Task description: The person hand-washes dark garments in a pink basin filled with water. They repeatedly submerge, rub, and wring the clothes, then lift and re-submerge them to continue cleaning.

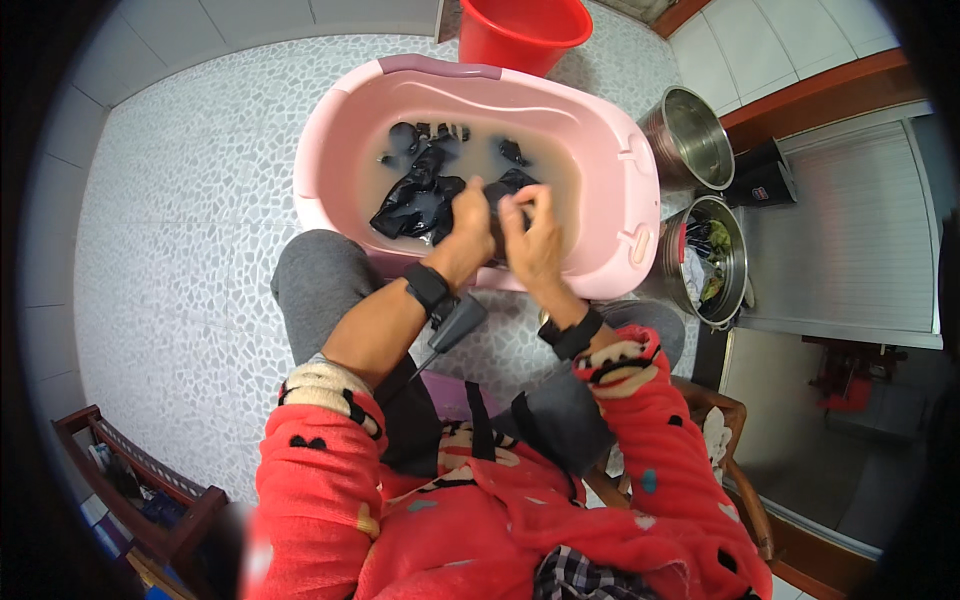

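A pink plastic baby bathtub (pixel 615 150) holds cloudy water in front of my knees. My left hand (pixel 471 229) grips a dark wet cloth (pixel 513 182) over the tub's near side. On the same cloth, my right hand (pixel 536 240) has its fingers bent and its thumb against the fabric; this hand is slightly blurred. Another black wet garment (pixel 416 202) lies partly above the water, left of my hands. Farther back, dark cloth with light stripes (pixel 442 133) shows at the surface. A small dark piece (pixel 511 151) pokes up beyond my hands.
A red plastic bucket (pixel 525 34) stands behind the tub. Right of it are a steel pot (pixel 694 139) and a second steel pot (pixel 739 255) containing cloths. A black boot-like item (pixel 761 176) sits beside them. Wooden furniture (pixel 150 487) is at lower left, a wooden chair (pixel 739 442) at right.
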Tool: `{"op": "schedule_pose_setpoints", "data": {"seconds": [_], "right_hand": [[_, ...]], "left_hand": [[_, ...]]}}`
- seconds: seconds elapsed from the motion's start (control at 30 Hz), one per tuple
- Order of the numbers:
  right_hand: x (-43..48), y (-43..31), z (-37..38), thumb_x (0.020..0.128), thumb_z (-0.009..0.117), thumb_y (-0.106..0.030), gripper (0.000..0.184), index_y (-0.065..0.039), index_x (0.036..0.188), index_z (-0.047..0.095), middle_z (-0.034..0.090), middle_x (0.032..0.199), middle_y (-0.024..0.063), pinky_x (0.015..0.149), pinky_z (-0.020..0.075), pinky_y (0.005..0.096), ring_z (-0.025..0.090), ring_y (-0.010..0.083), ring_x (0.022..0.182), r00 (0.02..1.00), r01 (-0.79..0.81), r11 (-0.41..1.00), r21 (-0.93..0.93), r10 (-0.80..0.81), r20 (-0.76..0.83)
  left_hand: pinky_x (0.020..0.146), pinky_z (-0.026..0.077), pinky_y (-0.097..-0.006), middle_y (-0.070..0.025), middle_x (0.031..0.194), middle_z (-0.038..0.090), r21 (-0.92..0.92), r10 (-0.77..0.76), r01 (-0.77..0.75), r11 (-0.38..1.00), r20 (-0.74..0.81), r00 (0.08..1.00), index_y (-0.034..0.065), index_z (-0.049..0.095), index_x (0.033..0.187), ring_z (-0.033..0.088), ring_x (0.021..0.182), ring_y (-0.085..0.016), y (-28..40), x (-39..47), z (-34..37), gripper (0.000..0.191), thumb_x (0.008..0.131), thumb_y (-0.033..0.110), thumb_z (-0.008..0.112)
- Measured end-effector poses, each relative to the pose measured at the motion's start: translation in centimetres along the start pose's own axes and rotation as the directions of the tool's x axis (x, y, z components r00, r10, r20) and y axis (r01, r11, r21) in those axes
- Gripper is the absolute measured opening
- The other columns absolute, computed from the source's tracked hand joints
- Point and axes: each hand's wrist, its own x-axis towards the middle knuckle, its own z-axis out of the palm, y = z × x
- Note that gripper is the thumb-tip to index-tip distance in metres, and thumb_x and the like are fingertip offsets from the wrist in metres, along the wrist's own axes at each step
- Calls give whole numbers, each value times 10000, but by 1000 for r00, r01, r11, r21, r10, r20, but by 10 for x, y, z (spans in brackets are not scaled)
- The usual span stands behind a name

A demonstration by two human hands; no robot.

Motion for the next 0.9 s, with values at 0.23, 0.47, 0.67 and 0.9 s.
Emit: {"op": "schedule_pose_setpoints", "data": {"seconds": [0.23, 0.47, 0.67, 0.9], "right_hand": [[11, 0, -8, 958, 522, -238, 293, -99, 1208, 463, 643, 770, 264, 660, 441, 546, 609, 479, 731, 988, 39, 949, -314, -83, -127], [-13, -6, 1, 932, 566, -124, 362, 5, 1252, 454, 588, 1192, 221, 852, 519, 411, 639, 390, 993, 974, 128, 982, -139, -99, 204], [8, -2, -5, 946, 522, -167, 309, -58, 1231, 470, 644, 1014, 251, 773, 471, 485, 626, 439, 899, 995, -95, 946, -310, 93, -22], [-15, -9, 2, 951, 526, -165, 326, -41, 1244, 453, 649, 1029, 208, 711, 501, 406, 666, 372, 838, 966, 205, 967, -151, -175, 191]], "left_hand": [[776, 509, -374, -167, 1024, 641, 383, 41, 6, 924, -115, 993, -44, 603, 1134, 638, 885, -242, -23, -34, 0, 452, 955, 357, 498], [645, 508, -446, -141, 768, 622, -4, -45, 45, 999, -7, 999, 4, 613, 900, 629, 677, -280, 1, -12, -6, 415, 979, 371, 437], [729, 527, -379, -119, 960, 652, 214, -99, 122, 969, -118, 988, 28, 611, 1057, 649, 803, -260, -21, -23, -7, 363, 962, 358, 491], [636, 504, -442, -138, 822, 622, 62, 36, -36, 997, 5, 999, -15, 586, 946, 625, 708, -270, 4, -6, -9, 375, 973, 339, 463]]}}
